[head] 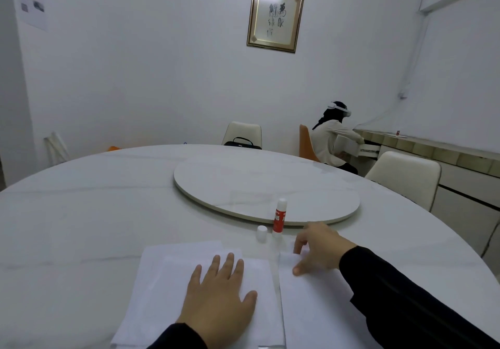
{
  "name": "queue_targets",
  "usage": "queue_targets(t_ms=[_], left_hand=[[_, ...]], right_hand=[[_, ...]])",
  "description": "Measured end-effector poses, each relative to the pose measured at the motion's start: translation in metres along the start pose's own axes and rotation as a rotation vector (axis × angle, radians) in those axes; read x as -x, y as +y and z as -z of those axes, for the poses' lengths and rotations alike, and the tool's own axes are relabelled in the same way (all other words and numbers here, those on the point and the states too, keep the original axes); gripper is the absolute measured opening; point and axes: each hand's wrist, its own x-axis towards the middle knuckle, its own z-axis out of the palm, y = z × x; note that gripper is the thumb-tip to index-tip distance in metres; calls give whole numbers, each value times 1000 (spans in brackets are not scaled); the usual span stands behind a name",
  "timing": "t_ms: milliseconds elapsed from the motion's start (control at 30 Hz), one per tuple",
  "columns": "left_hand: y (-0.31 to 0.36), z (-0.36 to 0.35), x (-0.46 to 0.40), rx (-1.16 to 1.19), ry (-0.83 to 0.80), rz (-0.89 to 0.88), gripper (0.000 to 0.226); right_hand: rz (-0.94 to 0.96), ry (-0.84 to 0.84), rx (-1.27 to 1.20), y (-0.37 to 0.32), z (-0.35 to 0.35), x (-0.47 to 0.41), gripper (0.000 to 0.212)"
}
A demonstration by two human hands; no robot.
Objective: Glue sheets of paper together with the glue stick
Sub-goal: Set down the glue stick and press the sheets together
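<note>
Paper sheets [162, 281] lie on our side of the round white table [81, 213]. Our left hand [219, 294] is spread flat on the pile, fingers wide, pressing and holding nothing. Our right hand [319, 251] rests on another sheet [311, 308] just beside the pile, fingers bent and pinching its far corner. Past the paper the glue stick [279, 218] stands upright with no cap on. Its small white cap [262, 233] stands just beside it. Behind them is a big turning plate [243, 180]. Nothing sits between our hands and the glue.
</note>
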Motion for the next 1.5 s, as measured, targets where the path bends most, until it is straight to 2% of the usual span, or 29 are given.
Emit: queue_targets(t_ms=[67, 200, 267, 333, 400, 500, 600, 667, 733, 800, 900, 967, 1033, 1100, 1200, 1300, 1400, 1500], left_hand=[[0, 1, 1, 13, 0, 7, 65], [2, 0, 0, 56, 15, 31, 68], [3, -2, -1, 76, 29, 34, 66], [1, -1, -4, 99, 45, 40, 62], [-3, 4, -8, 189, 65, 37, 54], [-11, 14, -8, 581, 181, 56, 41], [-17, 31, 2, 999, 367, 78, 19], [-22, 48, 9, 1363, 306, 32, 29], [-31, 67, 21, 1595, 213, -115, 51], [-41, 84, 35, 1507, 161, -269, 74], [-48, 100, 51, 1331, 270, -268, 74], [-56, 103, 52, 1270, 392, -199, 64], [-65, 101, 51, 1162, 460, -137, 44], [-79, 94, 48, 1086, 476, -52, 21], [-95, 79, 47, 1025, 422, 42, 11], [-101, 64, 49, 937, 396, 84, 9], [-105, 55, 47, 905, 390, 117, 6], [-109, 47, 44, 909, 372, 112, 9]], right_hand=[[14, 18, -35, 2, -1, -1, 37], [38, 27, -133, 9, 13, 11, 45], [49, 27, -84, 14, 33, 20, 43], [85, 57, 34, 20, 62, 33, 25], [93, 83, 111, 24, 95, 50, 29], [99, 158, 28, 23, 140, 76, 28], [153, 339, -269, 21, 164, 95, 23], [175, 445, -556, 20, 165, 101, 12], [147, 496, -810, 12, 155, 100, 7], [114, 537, -1005, -2, 137, 96, 13], [88, 538, -1159, -28, 104, 87, 14], [62, 526, -1200, -43, 81, 81, 4], [7, 517, -1277, -54, 60, 75, 13], [-29, 439, -1389, -61, 42, 72, 24], [0, 282, -1549, -65, 17, 76, 36], [-37, 226, -1473, -63, -4, 81, 39], [-47, 253, -1262, -60, -19, 81, 21], [-73, 231, -1302, -59, -26, 80, 8]])
